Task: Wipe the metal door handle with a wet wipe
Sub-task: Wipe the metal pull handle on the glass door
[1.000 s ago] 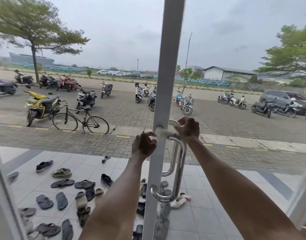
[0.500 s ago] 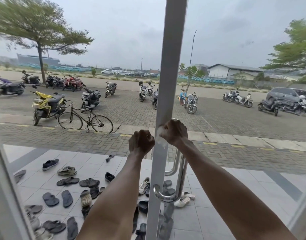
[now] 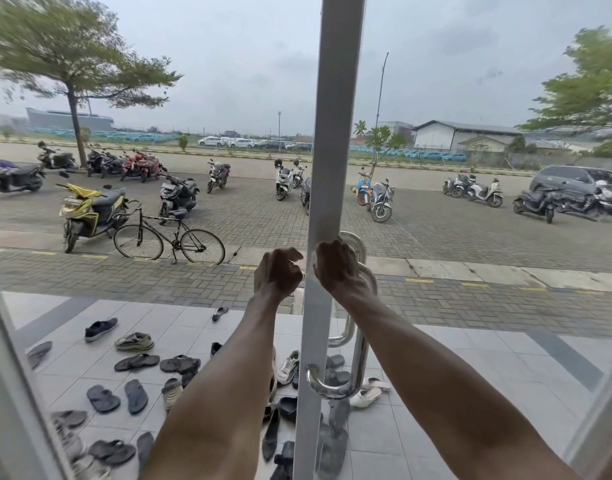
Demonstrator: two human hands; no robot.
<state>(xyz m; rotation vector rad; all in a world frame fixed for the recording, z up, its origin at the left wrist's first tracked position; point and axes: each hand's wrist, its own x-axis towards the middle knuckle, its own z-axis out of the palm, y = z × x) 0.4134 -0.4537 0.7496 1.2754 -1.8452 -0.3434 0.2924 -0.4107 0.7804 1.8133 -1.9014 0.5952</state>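
Where the white vertical door frame (image 3: 332, 168) meets mid-height: polished tubular metal door handle (image 3: 361, 344), rigid, fixed, slick. Right hand (image 3: 335, 268) closed round its upper bend; wipe unseen. Left hand (image 3: 278, 273) curled beside frame, contents indeterminable. Best held along shaft.

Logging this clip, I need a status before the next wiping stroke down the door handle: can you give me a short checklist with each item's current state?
1. Right hand on the top bend of the metal door handle: ok.
2. Wet wipe under the right hand: cannot tell, no wipe is visible.
3. Left hand clear of the handle, curled left of the door frame: ok.
4. Left hand touching the frame to steady the door: cannot tell.
5. Handle shaft below the right hand unobstructed down to the lower bend: ok.
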